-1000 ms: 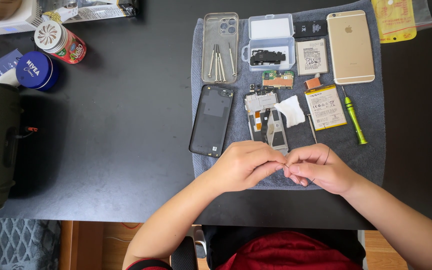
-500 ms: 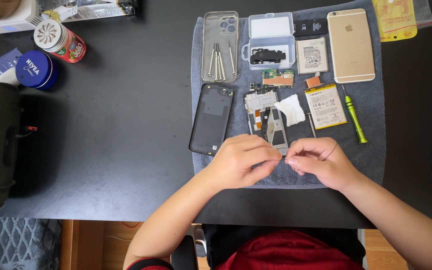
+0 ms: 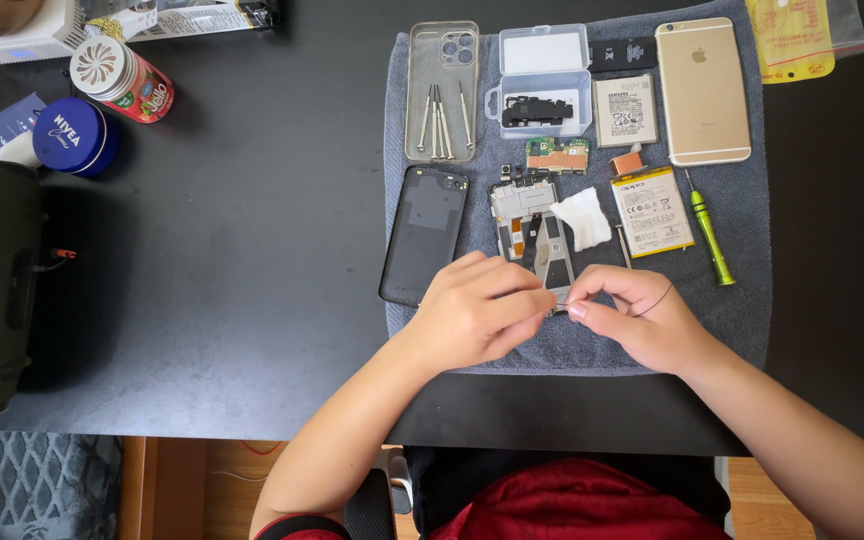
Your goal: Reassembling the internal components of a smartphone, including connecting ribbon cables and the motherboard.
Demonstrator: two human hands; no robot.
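both hands pinch closed at the lower end of the opened phone frame (image 3: 537, 240), left hand (image 3: 477, 315) at nine o'clock, right hand (image 3: 642, 320) at three, gripping something too small to tell, which could slip into the grey towel (image 3: 732, 320).

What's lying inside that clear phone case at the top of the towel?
Inside the clear phone case lie several thin metal tools, side by side. Nothing covers them; their tip types are too small to tell.

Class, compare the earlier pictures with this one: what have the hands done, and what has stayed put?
Hardly anything moved. The left hand and right hand stay pinched together over the lower end of the opened phone, with only small finger shifts. Whatever they pinch is too small to tell. The green screwdriver, batteries and gold phone lie unchanged on the grey towel.
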